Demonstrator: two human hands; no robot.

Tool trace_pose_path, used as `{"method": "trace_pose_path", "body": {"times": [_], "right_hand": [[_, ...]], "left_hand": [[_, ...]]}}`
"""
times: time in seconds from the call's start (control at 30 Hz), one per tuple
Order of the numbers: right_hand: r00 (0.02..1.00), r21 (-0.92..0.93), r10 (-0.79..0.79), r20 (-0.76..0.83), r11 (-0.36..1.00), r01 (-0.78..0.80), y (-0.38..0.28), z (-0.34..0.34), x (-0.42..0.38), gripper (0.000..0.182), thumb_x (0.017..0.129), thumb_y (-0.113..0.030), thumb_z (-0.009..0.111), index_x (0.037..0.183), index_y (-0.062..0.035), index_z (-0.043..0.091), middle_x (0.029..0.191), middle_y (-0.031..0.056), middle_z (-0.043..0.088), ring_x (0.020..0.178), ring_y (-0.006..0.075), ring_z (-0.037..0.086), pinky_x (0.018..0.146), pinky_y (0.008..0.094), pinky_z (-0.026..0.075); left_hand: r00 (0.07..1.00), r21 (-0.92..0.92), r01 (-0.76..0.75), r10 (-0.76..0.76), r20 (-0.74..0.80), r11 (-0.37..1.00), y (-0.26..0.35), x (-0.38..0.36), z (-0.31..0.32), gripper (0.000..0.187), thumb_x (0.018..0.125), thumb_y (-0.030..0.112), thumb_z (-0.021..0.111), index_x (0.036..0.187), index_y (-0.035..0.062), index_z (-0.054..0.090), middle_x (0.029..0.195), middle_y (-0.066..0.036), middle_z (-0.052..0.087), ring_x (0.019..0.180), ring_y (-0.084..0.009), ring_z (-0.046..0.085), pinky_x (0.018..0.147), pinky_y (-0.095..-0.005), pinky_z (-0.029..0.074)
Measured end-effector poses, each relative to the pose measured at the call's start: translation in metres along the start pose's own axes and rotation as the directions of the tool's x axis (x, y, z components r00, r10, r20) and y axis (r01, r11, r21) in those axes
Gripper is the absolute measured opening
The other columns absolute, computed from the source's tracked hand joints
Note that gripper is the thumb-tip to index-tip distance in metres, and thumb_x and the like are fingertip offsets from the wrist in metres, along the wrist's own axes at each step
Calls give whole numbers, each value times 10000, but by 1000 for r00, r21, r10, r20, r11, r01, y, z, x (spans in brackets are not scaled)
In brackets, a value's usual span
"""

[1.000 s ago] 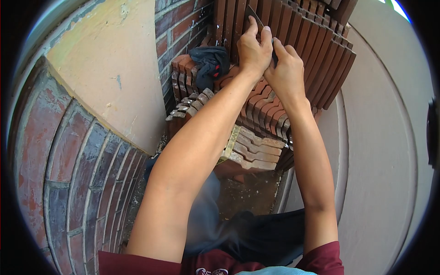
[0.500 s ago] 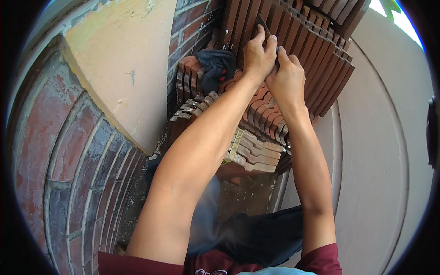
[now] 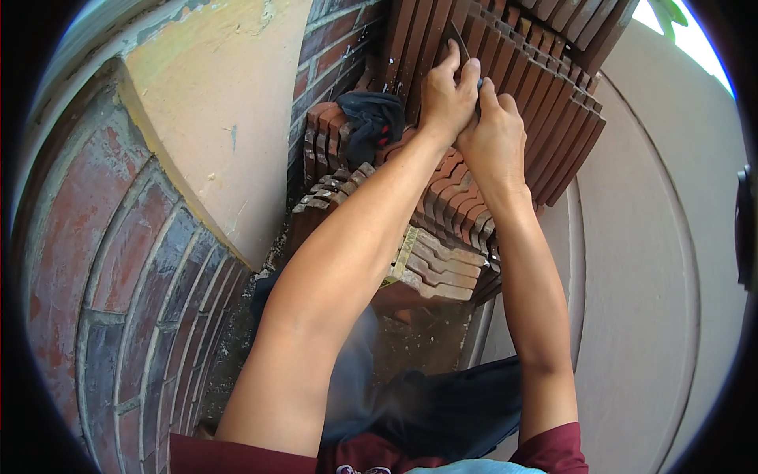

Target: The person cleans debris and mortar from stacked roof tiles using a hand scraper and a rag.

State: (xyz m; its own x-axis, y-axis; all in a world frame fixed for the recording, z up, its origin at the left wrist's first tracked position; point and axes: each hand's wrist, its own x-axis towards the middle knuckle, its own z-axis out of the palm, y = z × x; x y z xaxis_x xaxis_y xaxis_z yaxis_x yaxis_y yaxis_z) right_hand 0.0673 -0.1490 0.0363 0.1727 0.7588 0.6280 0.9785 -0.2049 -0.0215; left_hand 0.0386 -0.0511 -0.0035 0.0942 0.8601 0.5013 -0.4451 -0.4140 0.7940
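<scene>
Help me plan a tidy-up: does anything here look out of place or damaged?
A dark cloth lies crumpled on stacked tiles, seemingly out of place; the tan panel looks worn, its paint patchy near the top.

reddish-brown tiles [image 3: 541,99], a dark cloth [image 3: 369,122] with red, and maroon sleeves [image 3: 553,446].

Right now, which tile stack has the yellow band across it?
The small pale stack, just below the redder stack in view. The yellow band crosses its left end; I see none on the redder one.
</scene>
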Motion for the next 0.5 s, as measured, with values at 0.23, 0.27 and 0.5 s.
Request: {"method": "trace_pose_path", "body": {"times": [0.23, 0.27, 0.5], "right_hand": [[984, 47, -15, 178, 999, 6, 25, 29, -33, 422, 817, -40, 580, 1217, 96, 567, 963, 325, 625, 855, 511, 662, 754, 528, 567], [988, 57, -9, 152, 998, 1, 23, 26, -34, 438, 820, -40, 583, 1239, 88, 564, 968, 318, 626, 857, 507, 662, 755, 525, 566], [999, 79, -37, -8, 996, 38, 18, -2, 3, 445, 823, -83, 637, 1244, 58, 597, 991, 280, 637, 900, 476, 660, 772, 511, 554]], "left_hand": [[986, 305, 82, -33, -161, 949, -62, -40, 9, 593, 945, 374, 563, 1313, -91, 555, 856, -304, 678, 826, -413, 687, 740, -412, 506], [988, 313, 109, -68, -139, 943, -64, -41, 9, 615, 949, 395, 552, 1328, -89, 537, 876, -330, 654, 884, -401, 699, 759, -432, 508], [999, 34, 24, -23, -36, 999, 8, -6, 8, 605, 973, 298, 531, 1379, -141, 445, 883, -320, 666, 915, -417, 692, 799, -457, 520]]}}
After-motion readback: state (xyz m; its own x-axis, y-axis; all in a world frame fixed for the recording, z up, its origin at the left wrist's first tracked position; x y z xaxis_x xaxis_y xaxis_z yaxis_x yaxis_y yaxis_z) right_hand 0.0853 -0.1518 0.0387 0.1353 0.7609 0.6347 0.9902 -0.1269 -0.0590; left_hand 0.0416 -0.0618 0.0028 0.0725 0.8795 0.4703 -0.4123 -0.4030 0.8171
